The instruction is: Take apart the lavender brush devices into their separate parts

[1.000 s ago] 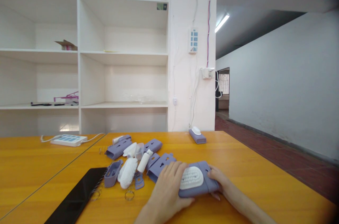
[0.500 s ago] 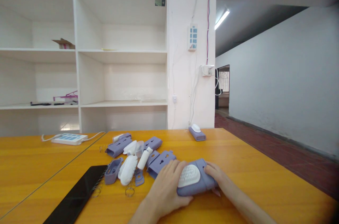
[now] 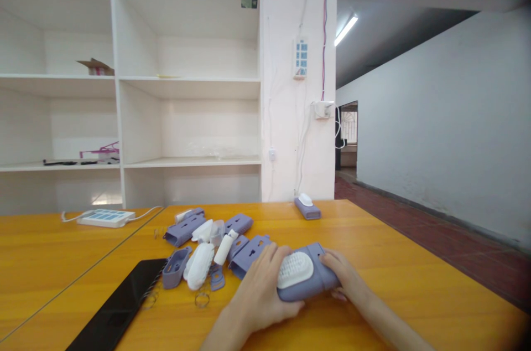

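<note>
A purple plastic casing [image 3: 312, 280] with a white ribbed oval insert [image 3: 295, 270] rests on the orange table [image 3: 415, 295]. My left hand [image 3: 259, 295] clasps its left side, fingers curled over the top edge. On the casing's right end my right hand [image 3: 343, 279] is closed, thumb under and fingers on top. Both hands hold it just above or on the tabletop; I cannot tell which.
A heap of purple and white plastic parts [image 3: 207, 251] lies left of my hands, with metal rings [image 3: 202, 300] beside it. A black tablet [image 3: 118, 306] lies at the front left. One assembled purple piece [image 3: 307, 206] sits far back, a white power strip [image 3: 105, 217] at the left.
The casing and both hands have shifted slightly up and back on the table, the casing tilting a little. The camera view has drifted a bit to the right.
</note>
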Demonstrator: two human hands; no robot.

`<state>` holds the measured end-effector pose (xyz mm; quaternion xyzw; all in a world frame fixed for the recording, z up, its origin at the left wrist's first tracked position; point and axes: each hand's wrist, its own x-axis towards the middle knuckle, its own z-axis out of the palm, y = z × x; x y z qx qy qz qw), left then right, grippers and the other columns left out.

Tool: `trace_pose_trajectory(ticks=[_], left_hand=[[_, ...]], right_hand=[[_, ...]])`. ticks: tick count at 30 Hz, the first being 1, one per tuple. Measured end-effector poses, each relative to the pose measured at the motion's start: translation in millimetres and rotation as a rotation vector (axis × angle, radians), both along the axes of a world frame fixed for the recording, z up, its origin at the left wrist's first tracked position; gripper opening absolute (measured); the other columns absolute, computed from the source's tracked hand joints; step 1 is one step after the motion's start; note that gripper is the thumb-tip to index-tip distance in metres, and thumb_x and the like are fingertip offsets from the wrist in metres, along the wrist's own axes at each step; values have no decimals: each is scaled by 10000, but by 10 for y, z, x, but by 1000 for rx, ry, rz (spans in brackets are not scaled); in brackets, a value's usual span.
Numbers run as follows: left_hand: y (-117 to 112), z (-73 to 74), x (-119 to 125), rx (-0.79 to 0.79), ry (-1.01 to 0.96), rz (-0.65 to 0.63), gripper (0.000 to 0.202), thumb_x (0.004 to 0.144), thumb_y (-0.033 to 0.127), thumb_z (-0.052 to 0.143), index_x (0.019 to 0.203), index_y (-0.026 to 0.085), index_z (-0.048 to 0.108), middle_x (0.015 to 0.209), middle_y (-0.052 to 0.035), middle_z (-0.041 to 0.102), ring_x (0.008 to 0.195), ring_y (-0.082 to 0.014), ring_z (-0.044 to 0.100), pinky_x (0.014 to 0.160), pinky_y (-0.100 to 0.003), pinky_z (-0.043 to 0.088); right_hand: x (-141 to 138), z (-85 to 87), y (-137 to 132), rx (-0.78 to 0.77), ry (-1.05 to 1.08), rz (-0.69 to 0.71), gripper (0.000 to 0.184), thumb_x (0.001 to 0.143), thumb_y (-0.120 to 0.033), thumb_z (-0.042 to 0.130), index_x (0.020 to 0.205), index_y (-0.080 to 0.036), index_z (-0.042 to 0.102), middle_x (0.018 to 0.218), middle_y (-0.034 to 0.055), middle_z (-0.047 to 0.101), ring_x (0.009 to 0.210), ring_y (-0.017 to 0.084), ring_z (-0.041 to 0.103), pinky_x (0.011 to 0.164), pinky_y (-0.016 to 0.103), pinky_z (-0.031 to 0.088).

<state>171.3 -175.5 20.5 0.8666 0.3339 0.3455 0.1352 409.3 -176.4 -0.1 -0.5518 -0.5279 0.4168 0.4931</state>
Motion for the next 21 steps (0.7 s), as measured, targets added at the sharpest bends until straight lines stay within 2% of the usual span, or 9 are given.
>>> trace_pose_trajectory(ticks=[9, 12, 15, 18, 21], left_hand=[[-7, 61, -28, 21, 79, 10, 821, 602, 302, 898, 1317, 277, 495, 1286, -66, 546, 1167, -291, 529, 1040, -417, 431], [-17, 69, -35, 21, 100, 7, 810, 598, 293, 895, 1307, 292, 504, 1289, -63, 546, 1160, -290, 538, 1031, -413, 438], [-27, 74, -58, 15, 103, 6, 806, 602, 294, 893, 1308, 298, 503, 1313, -63, 538, 1183, -294, 532, 1039, -412, 433], [-31, 91, -96, 4, 87, 13, 794, 608, 291, 888, 1301, 290, 502, 1304, -61, 543, 1200, -295, 524, 1053, -409, 424], [-34, 117, -131, 2, 67, 3, 785, 607, 305, 888, 1293, 286, 507, 1261, -54, 559, 1188, -288, 533, 1052, -399, 426]], right_hand=[[50, 20, 8, -15, -30, -43, 512, 767, -574, 571, 1112, -205, 651, 833, 15, 684, 604, 177, 581, 440, 235, 384], [70, -10, 46, 2, -34, -11, 496, 747, -547, 611, 1087, -188, 653, 753, -11, 656, 568, 151, 550, 427, 216, 364], [97, -62, 91, -5, -22, 24, 450, 766, -564, 599, 1004, -183, 639, 589, -60, 555, 430, 112, 441, 364, 206, 292], [162, -111, 139, -13, 16, 16, 394, 802, -604, 533, 851, -215, 569, 507, -89, 459, 363, 92, 357, 335, 207, 247], [267, -144, 188, -1, 45, -20, 373, 811, -610, 509, 774, -239, 488, 481, -99, 405, 364, 88, 339, 345, 202, 238]])
